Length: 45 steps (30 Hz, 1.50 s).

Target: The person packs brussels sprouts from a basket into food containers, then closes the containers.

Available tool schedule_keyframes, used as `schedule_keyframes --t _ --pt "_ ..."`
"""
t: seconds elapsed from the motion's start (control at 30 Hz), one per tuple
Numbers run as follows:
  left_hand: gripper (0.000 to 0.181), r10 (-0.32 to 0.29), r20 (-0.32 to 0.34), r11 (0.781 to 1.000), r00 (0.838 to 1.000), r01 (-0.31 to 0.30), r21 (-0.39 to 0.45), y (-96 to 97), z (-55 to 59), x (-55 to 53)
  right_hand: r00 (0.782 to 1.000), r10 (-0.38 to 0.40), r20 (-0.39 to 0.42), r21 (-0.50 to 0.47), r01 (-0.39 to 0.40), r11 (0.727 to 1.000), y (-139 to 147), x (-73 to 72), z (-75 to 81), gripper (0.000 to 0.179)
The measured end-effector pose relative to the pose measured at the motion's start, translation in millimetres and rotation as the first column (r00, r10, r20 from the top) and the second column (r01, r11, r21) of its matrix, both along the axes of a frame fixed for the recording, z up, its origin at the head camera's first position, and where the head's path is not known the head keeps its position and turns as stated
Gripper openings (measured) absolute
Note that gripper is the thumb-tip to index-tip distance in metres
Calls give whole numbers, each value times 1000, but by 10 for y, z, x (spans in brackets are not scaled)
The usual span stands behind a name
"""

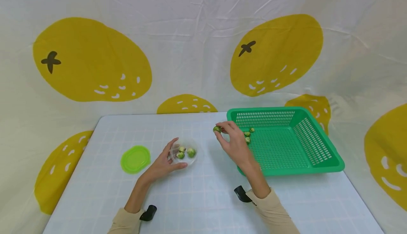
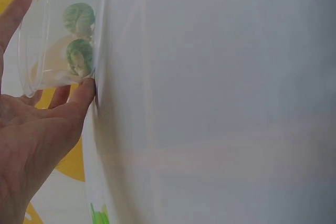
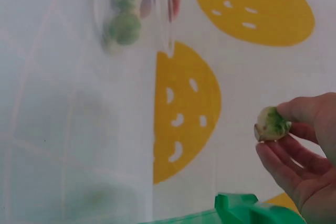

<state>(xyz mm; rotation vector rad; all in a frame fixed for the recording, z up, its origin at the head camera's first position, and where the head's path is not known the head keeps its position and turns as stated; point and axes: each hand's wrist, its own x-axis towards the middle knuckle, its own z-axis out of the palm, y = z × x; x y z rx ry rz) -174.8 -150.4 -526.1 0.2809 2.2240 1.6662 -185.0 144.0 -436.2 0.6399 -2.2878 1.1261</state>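
Between thumb and fingertips my right hand (image 1: 234,144) pinches a Brussels sprout (image 1: 217,129), raised beside the left edge of a green plastic basket (image 1: 318,168). In the right wrist view the pinched sprout (image 3: 272,124) shows a pale cut end. My left hand (image 1: 164,163) holds a clear plastic tub (image 1: 194,160) on the table, fingers and thumb around its side. Inside the tub lie several sprouts (image 1: 191,152); the left wrist view shows two of them (image 2: 80,56) through the wall. More sprouts (image 1: 247,134) sit in the basket's left part, just beyond the right hand.
A bright green round lid (image 1: 135,159) lies on the table to the left of the tub. The table (image 1: 197,205) has a pale checked cover. Behind it hangs a white cloth (image 1: 190,50) with large yellow fruit prints.
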Motion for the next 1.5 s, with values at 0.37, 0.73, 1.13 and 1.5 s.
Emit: schedule_keyframes --t 0.37,0.73,1.13,1.5 --pt "108 19 14 1000 1000 -19 -12 26 25 13 1000 7 29 82 -10 997 -274 7 -52 20" --pt "110 22 13 1000 1000 -21 -22 24 20 5 994 86 73 66 -91 994 -489 9 -176 19" --pt "109 14 22 1000 1000 -14 -10 32 42 11 977 168 132 51 -176 983 -642 23 -315 19" --pt "107 -21 -7 1000 1000 21 20 -7 35 17 938 242 248 81 -269 960 -764 40 -455 20"
